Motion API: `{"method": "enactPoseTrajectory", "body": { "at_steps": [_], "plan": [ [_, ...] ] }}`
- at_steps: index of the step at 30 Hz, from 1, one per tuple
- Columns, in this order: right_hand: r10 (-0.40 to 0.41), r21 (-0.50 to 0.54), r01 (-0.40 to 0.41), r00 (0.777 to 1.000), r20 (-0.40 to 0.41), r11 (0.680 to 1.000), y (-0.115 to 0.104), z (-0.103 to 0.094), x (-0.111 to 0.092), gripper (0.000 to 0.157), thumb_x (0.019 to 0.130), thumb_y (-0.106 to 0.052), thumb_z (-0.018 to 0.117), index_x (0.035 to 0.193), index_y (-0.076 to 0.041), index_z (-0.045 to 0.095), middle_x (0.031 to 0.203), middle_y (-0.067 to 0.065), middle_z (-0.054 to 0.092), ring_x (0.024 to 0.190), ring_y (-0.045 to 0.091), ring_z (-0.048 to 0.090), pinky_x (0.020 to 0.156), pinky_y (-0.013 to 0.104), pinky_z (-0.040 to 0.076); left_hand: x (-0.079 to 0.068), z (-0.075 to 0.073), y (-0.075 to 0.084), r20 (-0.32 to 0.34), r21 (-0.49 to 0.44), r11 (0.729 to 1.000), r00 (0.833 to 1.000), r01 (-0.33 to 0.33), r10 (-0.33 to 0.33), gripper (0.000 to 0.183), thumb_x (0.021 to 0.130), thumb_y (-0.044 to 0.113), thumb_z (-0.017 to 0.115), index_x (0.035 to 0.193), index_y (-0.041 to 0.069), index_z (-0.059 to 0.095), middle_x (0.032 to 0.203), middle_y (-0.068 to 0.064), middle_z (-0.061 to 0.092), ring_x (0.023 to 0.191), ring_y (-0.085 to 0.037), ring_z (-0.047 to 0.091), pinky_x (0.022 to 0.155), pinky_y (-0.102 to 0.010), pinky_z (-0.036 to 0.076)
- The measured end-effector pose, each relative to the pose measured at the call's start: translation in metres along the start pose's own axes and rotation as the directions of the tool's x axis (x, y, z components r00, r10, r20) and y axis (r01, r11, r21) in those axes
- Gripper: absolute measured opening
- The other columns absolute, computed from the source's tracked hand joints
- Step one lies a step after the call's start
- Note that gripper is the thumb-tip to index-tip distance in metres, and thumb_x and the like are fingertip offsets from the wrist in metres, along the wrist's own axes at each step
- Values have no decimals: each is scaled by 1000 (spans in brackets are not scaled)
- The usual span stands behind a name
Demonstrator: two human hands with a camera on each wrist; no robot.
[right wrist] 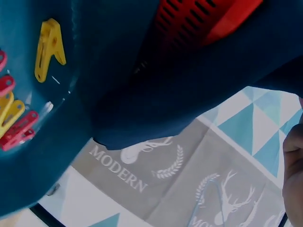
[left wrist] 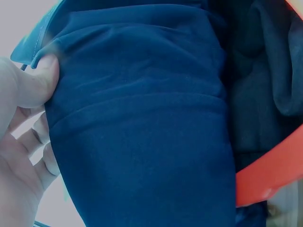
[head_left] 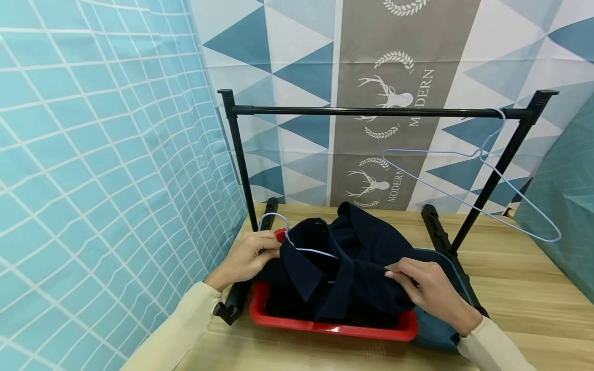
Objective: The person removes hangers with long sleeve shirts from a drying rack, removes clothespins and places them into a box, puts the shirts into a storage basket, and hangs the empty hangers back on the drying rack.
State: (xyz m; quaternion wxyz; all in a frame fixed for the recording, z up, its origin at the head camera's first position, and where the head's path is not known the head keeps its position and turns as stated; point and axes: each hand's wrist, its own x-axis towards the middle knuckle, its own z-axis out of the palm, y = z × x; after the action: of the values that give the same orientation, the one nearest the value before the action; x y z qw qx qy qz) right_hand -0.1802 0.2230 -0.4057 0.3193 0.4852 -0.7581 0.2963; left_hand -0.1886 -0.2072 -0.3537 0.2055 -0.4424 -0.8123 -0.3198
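Note:
A navy collared shirt (head_left: 371, 232) lies bunched over a red basket (head_left: 334, 328), with a light blue wire hanger (head_left: 317, 251) partly inside its neck opening. The hanger's hook sticks up at the left; its lower part is hidden by cloth. My left hand (head_left: 250, 256) pinches the shirt's edge beside the collar, thumb on top in the left wrist view. On the other side, my right hand (head_left: 427, 288) pinches the shirt's cloth between thumb and fingers. The right wrist view shows a hanging length of the shirt (right wrist: 189, 90) and only part of the right hand (right wrist: 293, 151).
Behind the shirt stands a black garment rack (head_left: 371, 111), its feet on the wooden table (head_left: 524, 288). Another blue wire hanger (head_left: 431, 151) hangs at the bar's right end. Partly behind the basket, a dark blue tub (head_left: 436, 330) holds several clothespins (right wrist: 49, 49).

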Motion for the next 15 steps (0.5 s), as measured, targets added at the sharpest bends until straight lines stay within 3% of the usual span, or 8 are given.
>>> {"method": "enactPoseTrajectory", "body": {
  "at_steps": [4,8,11,15],
  "plan": [
    [66,-27,-66,997,-32,997,8,-5,-8,24,89,0,76,100,-21,73,93,-10,71,75,3,65,69,16,51,-5,-7,-5,-67,-9,1000,998,12,-13,25,88,-13,72,89,12,76,85,5,65,71,-8,55,66,-20,48],
    [176,-78,-177,984,-21,981,14,-9,-17,43,77,11,81,99,-24,72,90,-13,70,69,-2,55,62,13,44,-11,-14,-9,-131,-36,999,991,21,-26,32,84,-18,72,86,15,75,79,4,64,66,-9,52,64,-18,45],
    [228,-126,-224,973,20,967,15,-8,-19,41,78,6,84,100,-26,72,90,-17,66,66,-5,47,59,11,39,-13,-15,-10,-101,-53,998,994,39,-44,30,86,-16,72,87,14,76,81,3,65,68,-10,54,64,-19,46],
    [239,-168,-229,970,40,959,7,-6,-14,39,80,-2,85,109,-25,74,89,-18,52,65,-5,38,59,11,34,-16,-11,-10,-66,-34,996,994,88,-90,28,88,-13,72,88,14,77,83,6,67,71,-8,58,65,-21,49]
  ]
}}
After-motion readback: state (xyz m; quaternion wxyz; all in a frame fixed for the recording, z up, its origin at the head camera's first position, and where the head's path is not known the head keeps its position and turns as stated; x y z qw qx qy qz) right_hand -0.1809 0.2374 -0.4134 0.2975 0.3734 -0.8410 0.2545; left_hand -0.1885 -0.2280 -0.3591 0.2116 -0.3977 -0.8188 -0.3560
